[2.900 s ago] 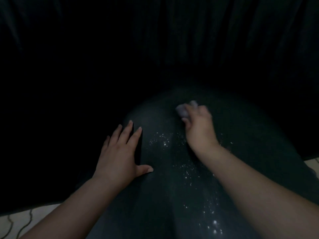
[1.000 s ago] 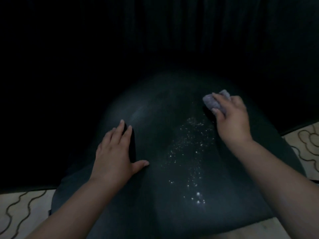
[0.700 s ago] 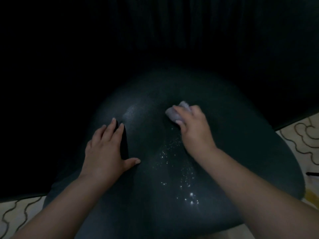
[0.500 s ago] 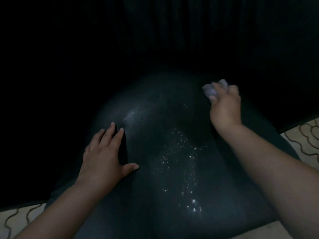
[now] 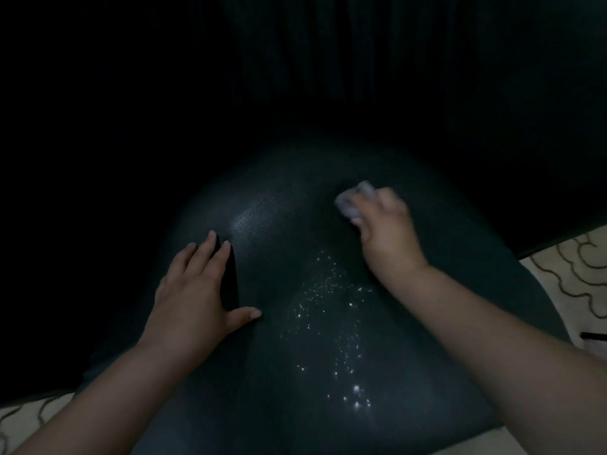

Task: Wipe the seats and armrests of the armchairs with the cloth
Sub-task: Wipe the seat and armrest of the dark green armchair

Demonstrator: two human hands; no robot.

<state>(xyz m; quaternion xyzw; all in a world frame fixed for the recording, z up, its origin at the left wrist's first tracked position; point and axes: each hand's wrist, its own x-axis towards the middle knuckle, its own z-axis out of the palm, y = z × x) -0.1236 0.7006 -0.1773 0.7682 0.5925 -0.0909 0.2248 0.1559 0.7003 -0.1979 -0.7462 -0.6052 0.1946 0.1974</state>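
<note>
**Seat cushion is wiped while the other hand gives support**

A dark seat cushion [image 5: 295,323] fills the lower centre of the frame, and the surroundings in the upper half are too dark to be identified. The cloth [image 5: 353,200], small, pale and bunched, is seen right of centre, pressed onto the far part of the cushion. It is gripped by the right hand [image 5: 386,231], whose fingers are curled around it from above; the outline of this hand is blurred, so a wiping stroke is judged to be in progress. The cloth is probably bunched up so that pressure can be put on a small area.

The left hand [image 5: 193,293] is laid flat on the cushion at the centre left, with the fingers straight and close together and the thumb spread out to the right. Nothing is held in it. It is judged to be placed there to support the body while leaning forward, and perhaps to keep the chair steady.

Small bright specks [image 5: 331,323], possibly droplets or crumbs, are scattered over the cushion in the lower centre, between the two arms. This part does not seem to be cleaned yet. A pale floor with a wavy pattern [image 5: 578,274] is visible at the right edge. No armrest can be distinguished.
</note>
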